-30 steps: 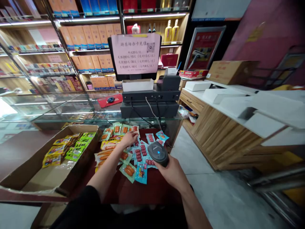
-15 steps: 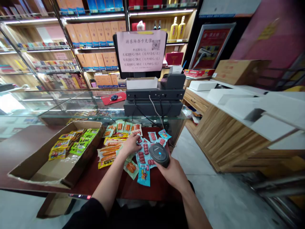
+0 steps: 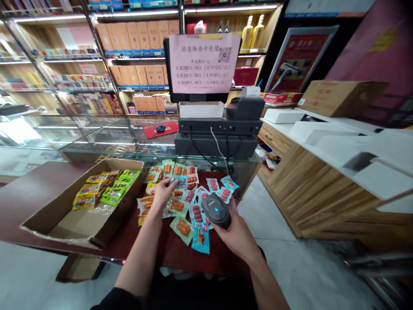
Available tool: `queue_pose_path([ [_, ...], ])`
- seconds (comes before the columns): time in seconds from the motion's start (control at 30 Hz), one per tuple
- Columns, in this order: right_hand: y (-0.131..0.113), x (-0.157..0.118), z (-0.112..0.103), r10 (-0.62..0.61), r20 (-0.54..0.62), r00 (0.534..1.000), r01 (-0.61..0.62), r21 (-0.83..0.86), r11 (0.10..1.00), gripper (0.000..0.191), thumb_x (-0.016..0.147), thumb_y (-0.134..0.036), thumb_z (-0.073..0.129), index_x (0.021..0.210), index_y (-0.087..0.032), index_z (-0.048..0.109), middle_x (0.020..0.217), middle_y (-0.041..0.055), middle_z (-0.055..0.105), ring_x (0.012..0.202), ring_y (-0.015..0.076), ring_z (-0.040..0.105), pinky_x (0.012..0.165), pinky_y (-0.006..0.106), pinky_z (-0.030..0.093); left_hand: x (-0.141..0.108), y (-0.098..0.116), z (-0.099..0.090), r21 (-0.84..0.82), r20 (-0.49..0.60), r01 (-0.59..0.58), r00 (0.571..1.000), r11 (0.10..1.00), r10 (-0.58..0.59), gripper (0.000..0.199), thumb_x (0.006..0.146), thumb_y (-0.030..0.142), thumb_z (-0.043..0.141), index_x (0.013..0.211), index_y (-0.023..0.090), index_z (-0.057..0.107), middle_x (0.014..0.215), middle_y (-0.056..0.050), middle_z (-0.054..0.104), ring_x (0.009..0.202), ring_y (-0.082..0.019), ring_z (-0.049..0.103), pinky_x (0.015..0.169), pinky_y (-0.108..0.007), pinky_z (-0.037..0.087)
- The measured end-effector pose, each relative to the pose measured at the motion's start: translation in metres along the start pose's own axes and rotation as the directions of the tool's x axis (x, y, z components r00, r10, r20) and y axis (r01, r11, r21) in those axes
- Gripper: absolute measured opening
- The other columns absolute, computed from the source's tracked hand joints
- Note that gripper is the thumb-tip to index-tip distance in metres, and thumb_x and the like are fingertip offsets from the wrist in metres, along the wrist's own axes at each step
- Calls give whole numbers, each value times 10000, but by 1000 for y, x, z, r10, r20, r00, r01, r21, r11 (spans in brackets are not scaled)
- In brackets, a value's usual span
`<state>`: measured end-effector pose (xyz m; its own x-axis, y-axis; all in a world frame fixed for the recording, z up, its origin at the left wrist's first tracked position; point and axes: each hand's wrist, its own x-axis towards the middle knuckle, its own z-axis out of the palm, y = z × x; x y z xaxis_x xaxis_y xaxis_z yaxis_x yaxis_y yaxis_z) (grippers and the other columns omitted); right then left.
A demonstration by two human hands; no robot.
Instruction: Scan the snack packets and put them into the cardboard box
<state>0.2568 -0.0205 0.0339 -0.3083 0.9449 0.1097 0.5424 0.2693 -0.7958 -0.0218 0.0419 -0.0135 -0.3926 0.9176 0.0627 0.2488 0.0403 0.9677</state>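
Note:
My right hand (image 3: 237,234) is wrapped round a dark grey handheld scanner (image 3: 217,210) with a lit blue spot, held over the packs. My left hand (image 3: 164,192) pinches a small blue snack packet (image 3: 179,182) above the pile. Under and around both hands lie clear packs of dark red sausages (image 3: 196,213) and green-edged packs of orange sausages (image 3: 182,228). A blue packet (image 3: 200,238) lies near the table's front edge, and another blue packet (image 3: 229,182) at the back right of the pile.
On the brown table (image 3: 174,254), an open cardboard box (image 3: 64,232) holds yellow and green packets. Behind stand a glass counter (image 3: 129,153), a black cash drawer (image 3: 214,146) and a screen covered by a pink sign (image 3: 203,64). White boxes (image 3: 338,133) lie on the right counter.
My left hand has moved left and up off the dark red packs and now has a blue packet in its fingers. The scanner stays in my right hand, nearly in place. The view has shifted slightly.

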Motion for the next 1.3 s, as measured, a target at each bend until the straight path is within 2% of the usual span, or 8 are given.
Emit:
queue_pose_path([
  [0.1,-11,5,8,-48,28,998,48,-22,999,347,758,-238,648,1102,-200,676,975,89,765,1003,275,708,878,343,530,-10,0,-15,-172,68,115,992,978,-105,512,698,605,705,931,149,718,876,-45,749,798,-201,698,697,-281,552],
  [0.27,-26,12,21,-85,58,995,84,17,996,340,768,-281,643,1094,-188,678,1042,100,756,1016,287,699,856,365,541,-21,3,-29,-323,78,119,992,939,-99,577,523,525,861,906,153,643,862,-50,746,784,-185,707,775,-316,571],
  [0.47,-29,17,27,-111,72,991,106,64,992,310,782,-272,630,1078,-198,688,1049,83,756,1012,276,695,876,369,534,-27,10,-37,-297,86,115,992,948,-93,545,507,498,868,851,157,619,842,-52,742,810,-200,714,804,-336,569],
  [0.63,-30,17,26,-101,80,992,96,57,994,297,800,-296,626,1076,-205,686,1036,81,757,1019,282,693,879,375,535,-26,11,-36,-264,96,121,990,957,-99,595,465,525,860,863,140,640,792,-51,731,741,-192,698,737,-332,568],
  [0.83,-29,16,26,-115,84,990,110,60,992,296,807,-291,620,1084,-206,678,1051,71,753,1010,260,694,871,355,534,-27,15,-34,-312,134,113,988,943,-74,498,531,463,871,836,151,631,839,-56,744,779,-187,706,795,-329,565],
  [0.93,-31,17,28,-133,93,987,129,47,991,305,793,-291,632,1081,-197,669,1068,77,749,1018,260,692,857,344,535,-30,21,-45,-301,116,89,992,950,-56,487,542,471,870,824,155,630,833,-44,740,771,-181,705,803,-326,563],
  [1.07,-36,22,38,-129,151,980,131,-3,991,306,778,-311,633,1054,-182,667,1034,93,754,989,276,699,825,355,539,-29,29,-93,-194,39,44,999,980,-37,524,526,533,852,812,165,612,802,-25,724,739,-171,692,771,-313,554],
  [1.3,-57,38,65,-129,266,955,158,-92,983,316,755,-361,630,1019,-195,677,978,93,767,974,300,710,802,361,544,-40,22,-231,122,-81,97,993,988,-87,510,536,542,834,794,160,616,735,-5,687,668,-147,645,651,-252,507],
])
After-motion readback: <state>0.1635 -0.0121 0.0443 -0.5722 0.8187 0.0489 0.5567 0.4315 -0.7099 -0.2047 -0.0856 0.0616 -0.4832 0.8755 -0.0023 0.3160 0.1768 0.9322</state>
